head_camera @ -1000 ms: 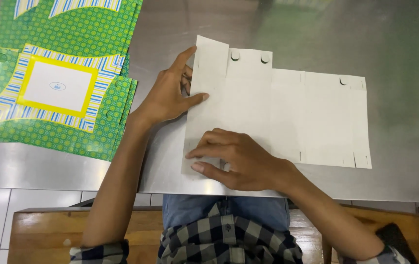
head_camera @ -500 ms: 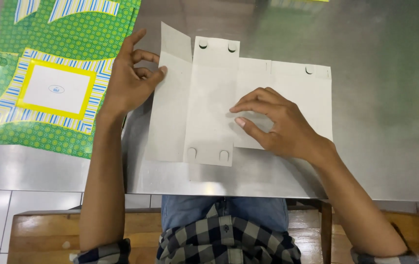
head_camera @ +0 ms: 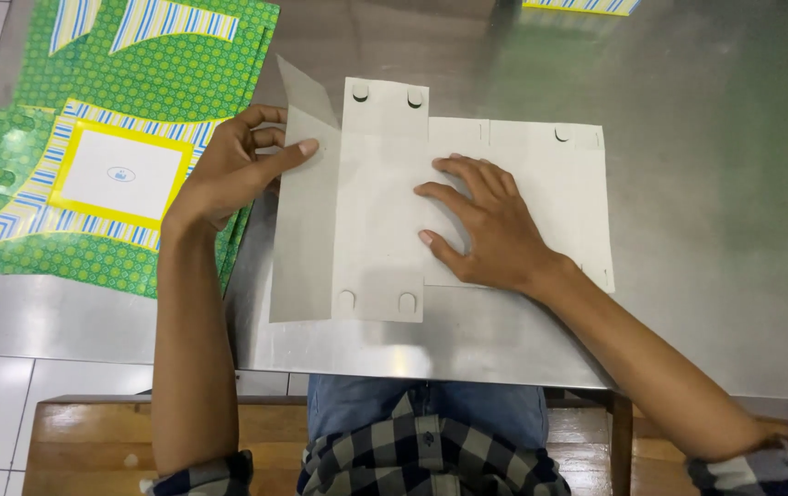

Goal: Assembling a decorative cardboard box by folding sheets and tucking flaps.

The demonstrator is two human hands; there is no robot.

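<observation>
A flat grey cardboard box blank [head_camera: 371,207] lies plain side up on the steel table [head_camera: 706,230], with punched tabs at its top and bottom edges. My left hand [head_camera: 233,170] grips its left panel, thumb on top and fingers curled behind the edge. That panel is lifted and folded slightly. My right hand [head_camera: 486,220] lies flat on the middle of the blank, fingers spread, pressing it down.
A stack of green printed box blanks [head_camera: 91,174] with yellow and striped borders lies at the left of the table. Another printed piece [head_camera: 582,5] shows at the far edge. Below the table's near edge are my lap and a wooden bench [head_camera: 91,441].
The blank has been unfolded wider and slid left. My left hand moved from flat on the card to gripping the left panel. My right hand shifted to the blank's middle.
</observation>
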